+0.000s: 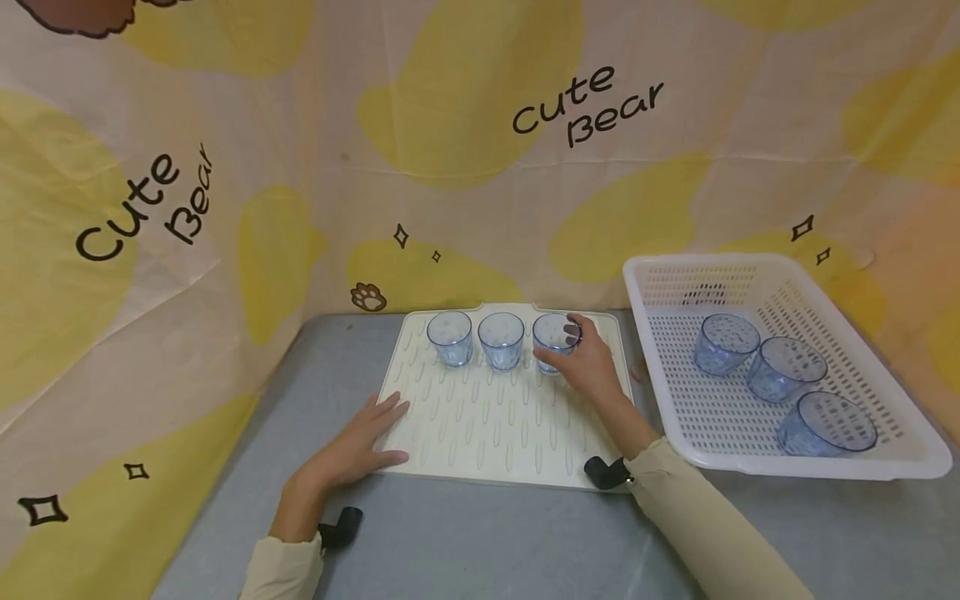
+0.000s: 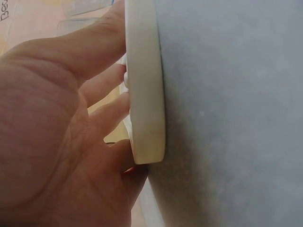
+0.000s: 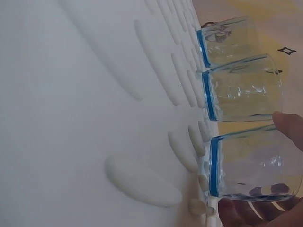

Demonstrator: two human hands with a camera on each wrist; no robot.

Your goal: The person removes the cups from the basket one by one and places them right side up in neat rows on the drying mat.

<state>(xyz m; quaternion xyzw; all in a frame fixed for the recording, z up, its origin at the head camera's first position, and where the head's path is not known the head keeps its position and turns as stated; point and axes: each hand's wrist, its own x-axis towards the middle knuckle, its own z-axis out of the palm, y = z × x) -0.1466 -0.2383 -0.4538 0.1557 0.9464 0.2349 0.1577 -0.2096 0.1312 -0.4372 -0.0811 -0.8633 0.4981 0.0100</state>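
A cream ridged drying mat [image 1: 487, 417] lies on the grey table with three clear blue-tinted glasses upright in a row at its far edge. My right hand [image 1: 581, 357] grips the rightmost glass [image 1: 553, 337], fingers curled round its rim and side; the right wrist view shows that glass [image 3: 255, 163] standing on the mat with fingertips [image 3: 289, 127] on it. The middle glass [image 1: 501, 339] and the left glass [image 1: 450, 337] stand free. My left hand [image 1: 365, 442] lies flat on the mat's near-left corner, fingers straight, pressing its edge [image 2: 144, 94].
A white perforated basket [image 1: 885, 454] stands to the right of the mat with three more blue glasses [image 1: 783, 371] lying inside. A yellow and cream "Cute Bear" cloth forms the backdrop. Bare grey table [image 1: 480, 542] lies in front of the mat.
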